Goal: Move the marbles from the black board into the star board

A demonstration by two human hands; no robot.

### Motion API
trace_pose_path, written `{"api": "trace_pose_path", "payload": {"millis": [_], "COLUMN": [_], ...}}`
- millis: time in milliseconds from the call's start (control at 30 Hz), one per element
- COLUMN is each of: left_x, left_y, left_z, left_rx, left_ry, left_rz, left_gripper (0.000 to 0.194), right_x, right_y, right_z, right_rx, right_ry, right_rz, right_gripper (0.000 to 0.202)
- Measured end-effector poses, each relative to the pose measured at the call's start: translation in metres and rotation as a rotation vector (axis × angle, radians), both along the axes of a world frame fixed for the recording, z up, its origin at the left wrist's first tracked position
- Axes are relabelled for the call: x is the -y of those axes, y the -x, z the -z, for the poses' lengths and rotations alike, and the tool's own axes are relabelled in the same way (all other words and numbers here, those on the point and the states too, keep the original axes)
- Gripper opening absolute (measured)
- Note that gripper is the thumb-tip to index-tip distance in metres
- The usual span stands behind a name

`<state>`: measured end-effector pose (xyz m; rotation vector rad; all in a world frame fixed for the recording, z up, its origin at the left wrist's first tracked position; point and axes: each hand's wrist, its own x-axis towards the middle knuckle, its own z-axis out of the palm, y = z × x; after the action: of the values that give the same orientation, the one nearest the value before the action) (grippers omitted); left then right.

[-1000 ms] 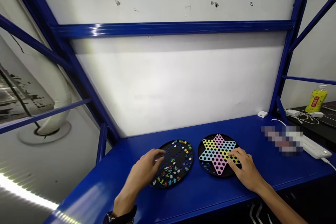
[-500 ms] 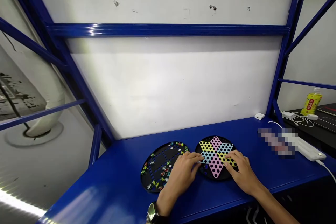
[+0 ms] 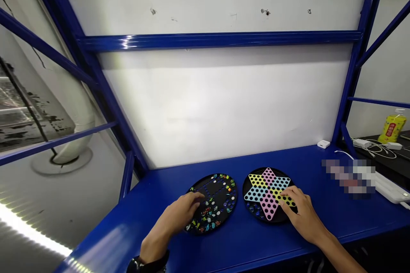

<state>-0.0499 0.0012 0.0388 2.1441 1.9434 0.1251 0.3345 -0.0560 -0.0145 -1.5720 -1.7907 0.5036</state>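
A round black board (image 3: pixel 221 199) with many colourful glass marbles lies on the blue table. My left hand (image 3: pixel 181 213) is over its left side, with bent fingers and a gap between thumb and forefinger; I see nothing held in it. To the right sits a star-shaped Chinese checkers board (image 3: pixel 269 192) in pink, yellow and blue, full of black holes, inside a second round black tray (image 3: pixel 246 185). My right hand (image 3: pixel 297 209) rests at the star's right yellow point, thumb and fingers apart. Dark blue marbles (image 3: pixel 254 209) show in that tray's lower left.
The blue table (image 3: pixel 141 217) has a blue metal frame (image 3: pixel 224 40) and a white back panel. A small white box (image 3: pixel 323 143) and a white power strip (image 3: pixel 390 187) lie to the right. Beyond are cables and a yellow drink bottle (image 3: pixel 392 127).
My left hand has left the star's left point and moved left over the marble board. My right hand stays at the star's right point. The view has shifted slightly.
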Motion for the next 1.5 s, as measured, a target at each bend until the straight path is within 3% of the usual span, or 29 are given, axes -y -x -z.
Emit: {"api": "trace_pose_path", "payload": {"millis": [167, 467, 733, 900, 1167, 1500], "left_x": [0.001, 0.011, 0.018, 0.018, 0.026, 0.025], "left_y": [0.003, -0.016, -0.046, -0.049, -0.036, -0.048], "left_z": [0.008, -0.011, -0.012, -0.014, -0.015, -0.016], "left_rx": [0.086, 0.137, 0.034, 0.000, 0.088, 0.088], "left_ry": [0.074, 0.084, 0.098, 0.111, 0.128, 0.207], "left_rz": [0.033, 0.095, 0.109, 0.117, 0.129, 0.129], "left_gripper": [0.038, 0.035, 0.025, 0.013, 0.020, 0.032], "right_x": [-0.001, -0.001, 0.000, 0.000, -0.001, -0.003], "right_y": [-0.002, -0.002, -0.001, -0.002, -0.003, -0.001], "right_z": [0.003, 0.008, 0.005, 0.003, 0.003, 0.001], "right_rx": [0.029, 0.053, 0.041, 0.067, 0.052, 0.058], "right_ry": [-0.024, -0.068, -0.061, -0.053, -0.027, -0.039], "right_rz": [-0.014, 0.025, 0.032, 0.018, 0.011, -0.017], "right_gripper": [0.038, 0.041, 0.041, 0.039, 0.039, 0.037]}}
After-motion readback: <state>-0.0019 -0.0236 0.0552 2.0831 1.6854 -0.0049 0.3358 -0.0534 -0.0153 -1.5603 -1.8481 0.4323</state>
